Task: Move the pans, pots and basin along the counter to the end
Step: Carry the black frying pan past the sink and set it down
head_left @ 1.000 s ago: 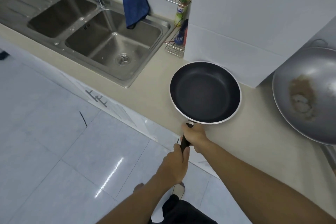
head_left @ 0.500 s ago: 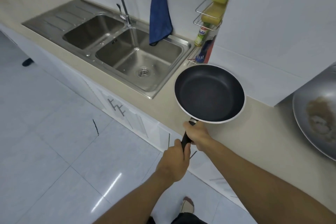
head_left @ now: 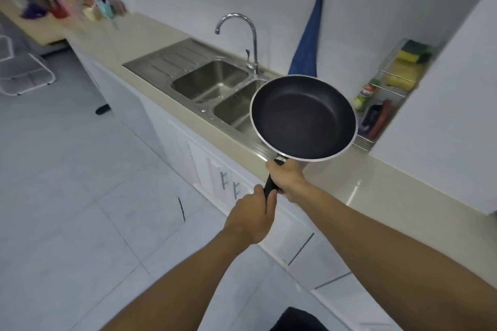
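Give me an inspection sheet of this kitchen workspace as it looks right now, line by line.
Surface: beige counter, bare near the person; steel double sink set into it.
Job's things: black frying pan, empty, held by its handle, apparently lifted in front of the sink's right basin; no pots or basin in view.
Clutter: wire rack with sponges and a bottle; blurred colourful items at the far end.
Hands: right hand grips the handle near the pan; left hand grips its end.
Cables: nothing seen.
Surroundings: tap, blue cloth hanging on the wall, white cabinets, tiled floor.
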Demonstrator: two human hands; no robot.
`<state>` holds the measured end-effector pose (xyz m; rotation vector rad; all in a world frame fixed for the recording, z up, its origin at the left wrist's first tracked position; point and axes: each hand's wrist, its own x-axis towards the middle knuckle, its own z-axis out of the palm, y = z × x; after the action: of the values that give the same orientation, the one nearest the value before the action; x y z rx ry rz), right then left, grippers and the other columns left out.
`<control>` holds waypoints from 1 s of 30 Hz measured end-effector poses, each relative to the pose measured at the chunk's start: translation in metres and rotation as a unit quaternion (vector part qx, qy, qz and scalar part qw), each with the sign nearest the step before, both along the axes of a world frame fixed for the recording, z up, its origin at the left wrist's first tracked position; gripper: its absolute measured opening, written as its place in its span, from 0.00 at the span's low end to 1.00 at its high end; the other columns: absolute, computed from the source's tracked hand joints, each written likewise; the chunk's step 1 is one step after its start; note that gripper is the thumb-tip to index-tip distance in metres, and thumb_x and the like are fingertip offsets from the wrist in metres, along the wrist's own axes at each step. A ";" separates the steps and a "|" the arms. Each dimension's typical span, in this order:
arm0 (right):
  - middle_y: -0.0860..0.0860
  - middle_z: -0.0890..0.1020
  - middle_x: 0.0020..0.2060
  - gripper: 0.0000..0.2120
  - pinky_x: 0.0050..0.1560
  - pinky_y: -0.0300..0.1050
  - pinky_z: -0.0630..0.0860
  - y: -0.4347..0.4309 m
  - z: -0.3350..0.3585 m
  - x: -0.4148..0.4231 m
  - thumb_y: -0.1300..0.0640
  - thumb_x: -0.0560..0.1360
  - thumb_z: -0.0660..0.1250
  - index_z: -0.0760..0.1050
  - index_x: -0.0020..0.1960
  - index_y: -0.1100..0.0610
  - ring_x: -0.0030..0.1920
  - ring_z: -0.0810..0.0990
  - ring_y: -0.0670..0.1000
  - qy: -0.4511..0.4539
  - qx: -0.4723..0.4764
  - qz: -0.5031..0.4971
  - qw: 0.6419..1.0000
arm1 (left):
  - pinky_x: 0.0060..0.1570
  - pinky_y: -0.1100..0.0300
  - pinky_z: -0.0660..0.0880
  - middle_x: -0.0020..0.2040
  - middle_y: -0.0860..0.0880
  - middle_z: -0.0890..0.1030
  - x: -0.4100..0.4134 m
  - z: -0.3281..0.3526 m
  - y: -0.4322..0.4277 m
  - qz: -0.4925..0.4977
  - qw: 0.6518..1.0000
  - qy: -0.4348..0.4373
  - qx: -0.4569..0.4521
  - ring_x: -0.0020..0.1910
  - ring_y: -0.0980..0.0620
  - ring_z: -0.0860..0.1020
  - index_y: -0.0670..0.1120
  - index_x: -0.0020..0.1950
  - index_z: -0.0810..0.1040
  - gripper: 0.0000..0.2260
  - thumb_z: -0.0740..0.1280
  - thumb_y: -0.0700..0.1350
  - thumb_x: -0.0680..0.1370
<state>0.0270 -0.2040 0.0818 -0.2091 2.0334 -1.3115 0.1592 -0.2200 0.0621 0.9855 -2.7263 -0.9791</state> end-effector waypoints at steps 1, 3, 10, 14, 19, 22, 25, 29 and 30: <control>0.53 0.77 0.35 0.06 0.22 0.36 0.71 -0.014 0.005 0.004 0.56 0.75 0.65 0.72 0.41 0.58 0.36 0.78 0.51 0.005 -0.002 0.007 1.000 | 0.32 0.55 0.74 0.37 0.50 0.77 0.004 0.005 -0.012 0.009 1.000 0.002 -0.003 0.33 0.51 0.77 0.48 0.50 0.69 0.19 0.47 0.60 0.83; 0.53 0.77 0.35 0.06 0.21 0.35 0.70 -0.042 0.013 0.010 0.56 0.75 0.64 0.71 0.41 0.58 0.35 0.77 0.51 0.011 -0.007 0.025 1.000 | 0.35 0.51 0.76 0.37 0.49 0.78 0.011 0.013 -0.036 0.025 1.000 0.007 -0.006 0.35 0.49 0.78 0.48 0.50 0.69 0.20 0.47 0.61 0.83; 0.53 0.78 0.37 0.06 0.22 0.36 0.71 -0.140 0.023 0.015 0.55 0.75 0.64 0.71 0.42 0.57 0.37 0.78 0.51 0.040 -0.013 0.082 0.996 | 0.33 0.53 0.71 0.37 0.49 0.77 0.018 0.026 -0.121 0.081 0.996 0.001 -0.022 0.35 0.49 0.77 0.48 0.49 0.68 0.20 0.45 0.61 0.83; 0.53 0.78 0.38 0.06 0.23 0.38 0.72 -0.197 0.019 0.008 0.56 0.75 0.65 0.73 0.46 0.59 0.37 0.77 0.50 0.044 -0.026 0.108 0.993 | 0.33 0.54 0.69 0.37 0.50 0.77 0.011 0.028 -0.168 0.108 0.994 0.000 -0.020 0.35 0.50 0.75 0.48 0.48 0.68 0.20 0.45 0.60 0.83; 0.51 0.74 0.31 0.07 0.31 0.43 0.76 -0.271 0.014 -0.004 0.56 0.72 0.64 0.72 0.38 0.58 0.32 0.74 0.51 0.063 -0.013 0.161 0.985 | 0.32 0.56 0.68 0.35 0.51 0.75 -0.002 0.029 -0.228 0.146 0.989 0.000 0.003 0.33 0.52 0.74 0.48 0.49 0.68 0.19 0.44 0.59 0.84; 0.51 0.75 0.30 0.09 0.38 0.50 0.80 -0.311 0.011 -0.010 0.54 0.71 0.64 0.73 0.37 0.58 0.33 0.75 0.52 0.082 0.000 0.189 0.979 | 0.32 0.57 0.67 0.35 0.51 0.74 -0.009 0.029 -0.259 0.173 0.985 0.007 0.018 0.32 0.52 0.74 0.49 0.48 0.68 0.19 0.45 0.59 0.84; 0.52 0.77 0.33 0.07 0.39 0.51 0.82 -0.346 0.009 -0.010 0.54 0.71 0.65 0.74 0.39 0.58 0.35 0.77 0.52 0.079 0.000 0.207 0.975 | 0.32 0.57 0.66 0.35 0.51 0.75 -0.011 0.028 -0.289 0.194 0.981 0.007 0.027 0.33 0.52 0.74 0.50 0.46 0.66 0.18 0.45 0.59 0.84; 0.52 0.78 0.36 0.06 0.31 0.43 0.77 -0.396 0.007 -0.003 0.55 0.73 0.65 0.75 0.42 0.58 0.37 0.79 0.52 0.077 0.000 0.230 0.970 | 0.34 0.53 0.67 0.35 0.50 0.75 -0.005 0.026 -0.333 0.213 0.977 0.004 0.026 0.35 0.49 0.75 0.50 0.45 0.66 0.19 0.44 0.59 0.84; 0.52 0.78 0.35 0.07 0.30 0.42 0.76 -0.409 0.007 0.000 0.54 0.73 0.65 0.75 0.42 0.58 0.37 0.79 0.52 0.077 0.003 0.238 0.968 | 0.34 0.53 0.67 0.35 0.50 0.75 -0.002 0.025 -0.346 0.217 0.976 0.004 0.024 0.35 0.49 0.75 0.50 0.45 0.66 0.19 0.44 0.59 0.83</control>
<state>0.0272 -0.6127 0.0888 -0.7666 1.9467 -1.0092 0.1571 -0.5657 0.0871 1.4950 -2.3303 -0.9613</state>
